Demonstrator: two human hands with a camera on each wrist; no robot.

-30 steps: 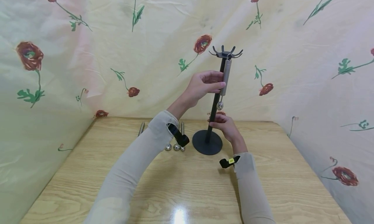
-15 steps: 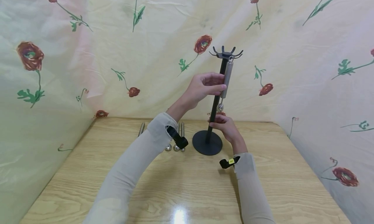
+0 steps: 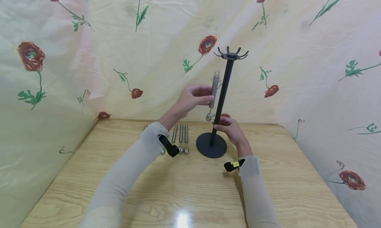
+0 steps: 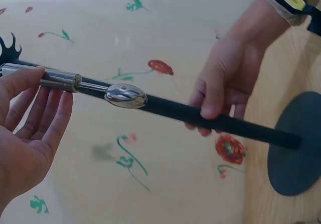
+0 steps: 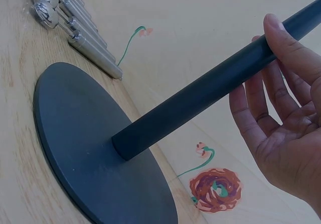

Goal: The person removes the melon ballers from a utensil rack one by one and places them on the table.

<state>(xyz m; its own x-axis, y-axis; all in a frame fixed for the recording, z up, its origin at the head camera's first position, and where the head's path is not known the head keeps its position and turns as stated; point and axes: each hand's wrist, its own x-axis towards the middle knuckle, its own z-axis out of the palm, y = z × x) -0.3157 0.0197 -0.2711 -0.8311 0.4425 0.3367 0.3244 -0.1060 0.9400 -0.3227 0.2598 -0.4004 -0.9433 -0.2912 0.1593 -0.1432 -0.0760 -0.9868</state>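
In my left hand (image 3: 191,99) I pinch a steel melon baller (image 3: 214,91) by its handle, between thumb and fingers. It hangs upright, hanging ring up and oval scoop (image 4: 125,96) down, just left of the black stand's pole (image 3: 225,81). The ring is apart from the curved hooks (image 3: 231,55), which carry nothing. My right hand (image 3: 233,133) grips the pole low down, thumb in front and fingers behind. The pole leans slightly right above its round base (image 5: 80,128), which rests on the table.
Several similar steel tools (image 3: 181,135) lie side by side on the wooden table (image 3: 202,188), left of the base; my left forearm partly covers them. A flower-printed cloth (image 3: 160,56) hangs close behind the stand and along both sides.
The melon baller's ring was up at the hooks; my left hand has brought it down and to the left, away from the stand. My right hand has stayed on the pole.
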